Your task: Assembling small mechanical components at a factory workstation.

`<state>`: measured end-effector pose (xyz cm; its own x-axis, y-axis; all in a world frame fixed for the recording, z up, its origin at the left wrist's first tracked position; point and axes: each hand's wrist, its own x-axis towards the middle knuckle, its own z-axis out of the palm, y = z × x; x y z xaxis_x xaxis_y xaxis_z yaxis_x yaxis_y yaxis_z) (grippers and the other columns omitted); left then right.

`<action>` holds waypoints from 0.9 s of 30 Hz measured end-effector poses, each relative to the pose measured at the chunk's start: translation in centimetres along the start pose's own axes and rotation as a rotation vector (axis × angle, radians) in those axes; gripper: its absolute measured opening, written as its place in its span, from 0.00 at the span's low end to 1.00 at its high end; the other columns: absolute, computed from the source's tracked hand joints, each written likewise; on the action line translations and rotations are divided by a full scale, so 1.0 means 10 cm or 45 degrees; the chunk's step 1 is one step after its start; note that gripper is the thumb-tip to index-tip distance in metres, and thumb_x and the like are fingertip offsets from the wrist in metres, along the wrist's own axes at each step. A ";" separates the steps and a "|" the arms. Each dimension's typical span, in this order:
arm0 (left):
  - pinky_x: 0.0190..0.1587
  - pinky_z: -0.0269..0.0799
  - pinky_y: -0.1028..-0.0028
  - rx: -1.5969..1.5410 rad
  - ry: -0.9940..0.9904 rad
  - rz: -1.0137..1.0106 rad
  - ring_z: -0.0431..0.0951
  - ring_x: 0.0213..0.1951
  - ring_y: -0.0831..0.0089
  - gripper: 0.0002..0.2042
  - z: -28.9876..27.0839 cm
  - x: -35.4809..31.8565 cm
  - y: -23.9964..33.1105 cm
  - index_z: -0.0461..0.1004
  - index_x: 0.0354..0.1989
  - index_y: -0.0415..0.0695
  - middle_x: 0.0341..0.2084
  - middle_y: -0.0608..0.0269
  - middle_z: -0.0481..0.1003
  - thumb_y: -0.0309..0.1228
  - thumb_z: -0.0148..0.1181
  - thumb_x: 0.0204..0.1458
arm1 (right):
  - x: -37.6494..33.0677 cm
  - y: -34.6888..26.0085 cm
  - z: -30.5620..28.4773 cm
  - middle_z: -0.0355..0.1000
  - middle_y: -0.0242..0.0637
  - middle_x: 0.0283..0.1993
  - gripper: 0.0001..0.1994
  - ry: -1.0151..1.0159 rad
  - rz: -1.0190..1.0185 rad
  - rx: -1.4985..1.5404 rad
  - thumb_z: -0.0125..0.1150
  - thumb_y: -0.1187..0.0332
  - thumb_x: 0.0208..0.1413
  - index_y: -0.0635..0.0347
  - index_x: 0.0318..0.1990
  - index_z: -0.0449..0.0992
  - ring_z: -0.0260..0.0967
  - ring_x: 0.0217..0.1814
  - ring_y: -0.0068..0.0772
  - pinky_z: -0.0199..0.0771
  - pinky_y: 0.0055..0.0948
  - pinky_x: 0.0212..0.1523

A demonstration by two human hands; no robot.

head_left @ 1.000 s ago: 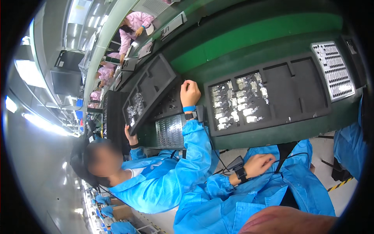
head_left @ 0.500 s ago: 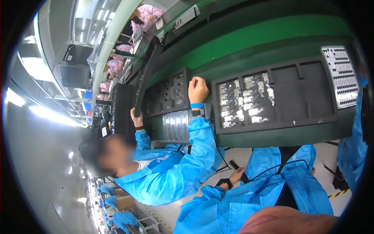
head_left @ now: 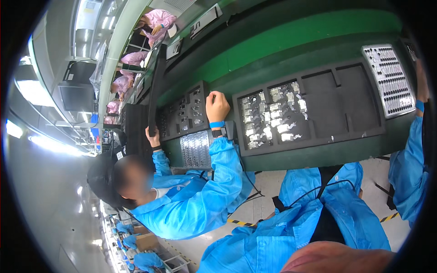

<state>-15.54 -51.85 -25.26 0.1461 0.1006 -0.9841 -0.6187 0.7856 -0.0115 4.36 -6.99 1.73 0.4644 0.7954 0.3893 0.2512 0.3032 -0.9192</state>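
Neither of my hands shows; my blue coat (head_left: 282,241) fills the lower middle, its left sleeve running up toward the table's front edge. In front of me on the table lies a black foam tray (head_left: 321,93) with several compartments. Small silver parts with dark flex tails (head_left: 275,113) lie in rows in its left compartments. A co-worker at my left holds a tilted black tray (head_left: 157,91) in one hand (head_left: 153,136). The co-worker's other hand (head_left: 217,107) is closed, raised beside another black foam tray (head_left: 184,111) with small parts; whether it pinches something is unclear.
A clear blister tray (head_left: 195,150) lies before the co-worker. At right, a white tray (head_left: 389,79) holds rows of small black parts, near another person's arm (head_left: 421,82). The dark green table (head_left: 291,159) has a bright green strip. Black cables (head_left: 248,182) hang below its edge.
The view has shifted, so the table things sit further left. My left hand, seen earlier near my lap, is now out of sight. The co-worker's raised tray stands more upright.
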 end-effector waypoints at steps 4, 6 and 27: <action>0.59 0.65 0.72 0.015 -0.071 0.033 0.68 0.61 0.65 0.34 0.14 -0.01 0.11 0.64 0.65 0.36 0.60 0.53 0.70 0.54 0.46 0.62 | -1.24 -0.63 2.29 0.70 0.40 0.35 0.11 0.223 0.170 0.204 0.49 0.64 0.62 0.57 0.44 0.75 0.70 0.40 0.42 0.55 0.47 0.55; 0.59 0.65 0.72 0.012 -0.089 0.038 0.68 0.61 0.65 0.34 0.19 -0.05 0.15 0.64 0.66 0.36 0.60 0.53 0.69 0.53 0.47 0.62 | -1.21 -0.36 2.43 0.71 0.42 0.34 0.08 0.313 0.263 0.278 0.53 0.65 0.60 0.57 0.40 0.75 0.71 0.37 0.46 0.60 0.47 0.48; 0.58 0.65 0.72 -0.725 -0.665 0.591 0.67 0.61 0.66 0.28 0.73 -1.08 1.24 0.63 0.66 0.35 0.63 0.54 0.66 0.41 0.50 0.62 | -1.29 -0.83 2.17 0.61 0.30 0.20 0.06 0.660 -0.191 0.448 0.66 0.78 0.49 0.57 0.34 0.77 0.56 0.16 0.31 0.53 0.33 0.17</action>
<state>-19.13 -38.76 -13.50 0.0323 0.7059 -0.7076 -0.9713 0.1891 0.1443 -22.10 -8.40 3.07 0.8183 0.4006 0.4123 0.0926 0.6159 -0.7824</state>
